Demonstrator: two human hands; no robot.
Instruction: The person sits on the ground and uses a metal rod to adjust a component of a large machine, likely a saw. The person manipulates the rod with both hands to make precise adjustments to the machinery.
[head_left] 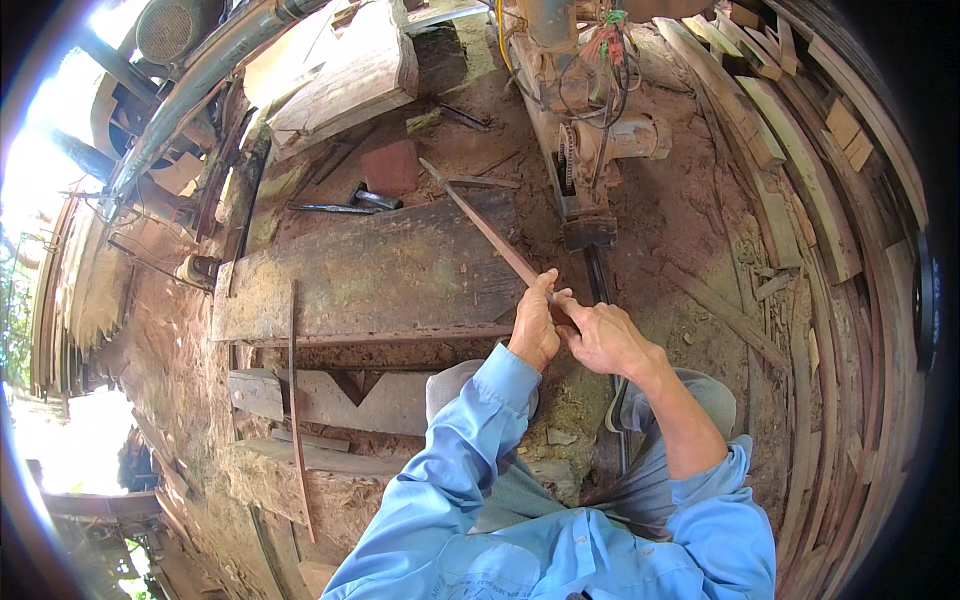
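Board stack: upright pale boards (85,300) stand at the far left edge, below a grey metal pipe (190,102).
Loose strip: a thin brown strip (297,400) lies crosswise over the left part of a notched board (310,393), whose V-shaped cut opens toward the far side.
Thick plank: a wide, stained wooden plank (370,270) lies beyond the notched board.
Hammer: a dark-headed hammer (375,198) lies near the plank's far edge, its handle to the left.
Block: a flat reddish block (390,167) sits just beyond the hammer; farther still is a heavy pale slab (350,90).
Held piece: a long, narrow reddish-brown wooden strip (485,227) slants from the hands toward the far left; whether its far tip touches anything, I cannot tell.
Left hand: its grip (538,325) is closed around the near part of the held piece, thumb along it.
Right hand: its grip (612,340) is also grasping the near end, fingers bent and touching the left hand.
Machine: a rusty motor (635,137) with cables stands beyond the right hand, above a dark metal rail (597,275).
Timber: long boards (815,220) line the right side.
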